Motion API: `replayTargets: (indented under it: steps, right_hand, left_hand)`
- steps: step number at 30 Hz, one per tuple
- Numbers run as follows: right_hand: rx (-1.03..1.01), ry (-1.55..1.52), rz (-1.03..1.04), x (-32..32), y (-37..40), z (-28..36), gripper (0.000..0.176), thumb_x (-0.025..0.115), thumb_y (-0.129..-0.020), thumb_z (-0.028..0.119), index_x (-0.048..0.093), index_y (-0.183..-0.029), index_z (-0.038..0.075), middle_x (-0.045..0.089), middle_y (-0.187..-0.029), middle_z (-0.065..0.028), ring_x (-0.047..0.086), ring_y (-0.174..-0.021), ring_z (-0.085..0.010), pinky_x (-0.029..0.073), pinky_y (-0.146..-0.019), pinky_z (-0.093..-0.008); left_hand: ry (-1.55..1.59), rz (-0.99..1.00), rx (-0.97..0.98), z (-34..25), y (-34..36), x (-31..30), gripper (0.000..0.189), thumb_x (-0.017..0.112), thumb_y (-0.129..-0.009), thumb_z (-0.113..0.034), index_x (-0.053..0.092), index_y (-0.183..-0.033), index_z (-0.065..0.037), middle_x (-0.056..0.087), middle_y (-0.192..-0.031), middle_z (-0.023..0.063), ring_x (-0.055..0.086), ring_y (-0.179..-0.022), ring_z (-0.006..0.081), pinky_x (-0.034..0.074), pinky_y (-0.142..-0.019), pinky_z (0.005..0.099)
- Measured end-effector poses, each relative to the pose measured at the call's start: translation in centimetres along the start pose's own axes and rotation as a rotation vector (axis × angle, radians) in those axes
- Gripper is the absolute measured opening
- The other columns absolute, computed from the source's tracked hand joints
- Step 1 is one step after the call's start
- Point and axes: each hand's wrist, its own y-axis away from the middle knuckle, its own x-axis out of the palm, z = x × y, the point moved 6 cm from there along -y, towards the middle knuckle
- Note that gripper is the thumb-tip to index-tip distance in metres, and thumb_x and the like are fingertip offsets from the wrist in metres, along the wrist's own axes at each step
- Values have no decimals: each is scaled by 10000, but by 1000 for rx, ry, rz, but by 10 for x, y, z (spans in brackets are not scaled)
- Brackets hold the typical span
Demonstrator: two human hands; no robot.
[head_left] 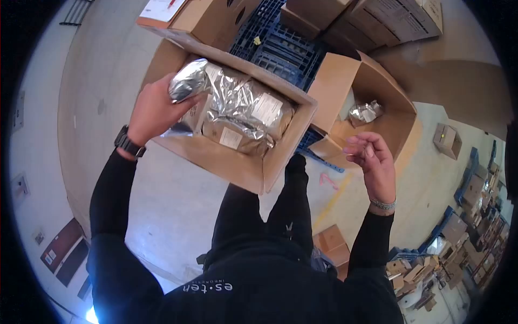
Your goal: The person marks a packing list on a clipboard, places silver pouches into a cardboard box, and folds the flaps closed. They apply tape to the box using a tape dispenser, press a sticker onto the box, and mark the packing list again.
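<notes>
My left hand (pixel 154 108), with a dark watch on its wrist, grips a shiny silver foil pouch (pixel 189 82) over the left end of an open cardboard box (pixel 216 168). Inside this box lie several more foil packs (pixel 232 105) with white labels. My right hand (pixel 374 164), wearing a metal bracelet, is raised in front of a second open box (pixel 400 127). Its fingers are loosely bent and apart, and I see nothing in them. A small silver foil pack (pixel 365 113) rests at the bottom of that second box.
Blue plastic pallets (pixel 286 46) lie beneath and behind the boxes. A closed carton (pixel 208 24) with paper on top stands behind the left box. Larger cartons (pixel 396 21) are stacked at the back. A small box (pixel 447 141) and loaded pallets are at the right.
</notes>
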Motion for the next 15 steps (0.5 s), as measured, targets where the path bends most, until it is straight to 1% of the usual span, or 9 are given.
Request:
replayTargets:
  steps: [3, 4, 5, 7, 9, 11, 12, 13, 15]
  right_hand:
    - [55, 13, -30, 1, 5, -6, 281, 548, -988, 194, 523, -1217, 32, 631, -1151, -86, 624, -987, -156, 485, -861, -294]
    - [66, 15, -32, 1, 7, -9, 281, 548, -988, 194, 523, -1217, 32, 631, -1151, -86, 624, -987, -156, 485, -861, -294]
    - [64, 20, -38, 1, 7, -11, 276, 545, -989, 193, 527, -1213, 33, 636, -1138, -79, 625, -981, -153, 486, -851, -288]
    - [59, 23, -46, -2, 5, -14, 270, 543, -990, 193, 532, -1209, 34, 642, -1125, -73, 625, -976, -150, 487, -841, -282]
    - [63, 58, -70, -10, 5, -22, 265, 536, -996, 203, 537, -1203, 37, 645, -1116, -69, 626, -966, -144, 488, -834, -275]
    - [98, 48, -87, -18, 5, -32, 265, 535, -997, 206, 536, -1203, 39, 646, -1111, -69, 628, -961, -143, 488, -833, -272]
    - [126, 41, -101, -23, 5, -37, 265, 534, -999, 209, 536, -1204, 41, 647, -1107, -68, 629, -956, -142, 489, -832, -270]
    - [132, 39, -105, -28, 5, -41, 265, 534, -999, 209, 536, -1204, 41, 647, -1107, -68, 629, -956, -142, 489, -832, -270]
    - [170, 43, -149, -40, 4, -51, 266, 536, -1000, 214, 534, -1208, 46, 646, -1102, -67, 631, -951, -144, 490, -829, -264]
  left_hand:
    - [-22, 110, 122, -12, 12, 26, 444, 786, -766, -337, 661, -1076, -46, 698, -883, 174, 664, -833, 372, 542, -703, 403]
    - [49, 155, 118, -16, 16, 34, 458, 798, -768, -331, 654, -1074, -22, 709, -857, 154, 697, -778, 309, 540, -709, 376]
    - [50, 158, 115, -10, 21, 41, 458, 798, -768, -331, 654, -1074, -22, 709, -857, 154, 697, -778, 309, 540, -709, 376]
    - [403, 301, -55, 17, 29, 74, 438, 811, -776, -273, 655, -1106, -31, 707, -934, 96, 649, -823, 161, 510, -779, 314]
    - [523, 336, -58, 41, 34, 99, 466, 811, -779, -311, 637, -1091, -13, 692, -915, 113, 616, -828, 132, 507, -793, 318]
    - [322, 566, -201, 99, 47, 151, 581, 804, -783, -326, 581, -1206, 5, 689, -1011, 169, 654, -921, 225, 505, -851, 351]
    - [-45, 378, -55, 138, 49, 172, 715, 808, -765, -346, 509, -1300, 21, 652, -1135, 213, 627, -1060, 337, 493, -911, 404]
    - [-44, 386, -55, 133, 43, 175, 715, 808, -765, -346, 509, -1300, 21, 652, -1135, 213, 627, -1060, 337, 493, -911, 404]
    - [-200, -5, -155, 121, 23, 156, 807, 803, -748, -370, 450, -1355, 27, 571, -1265, 241, 544, -1175, 406, 469, -961, 436]
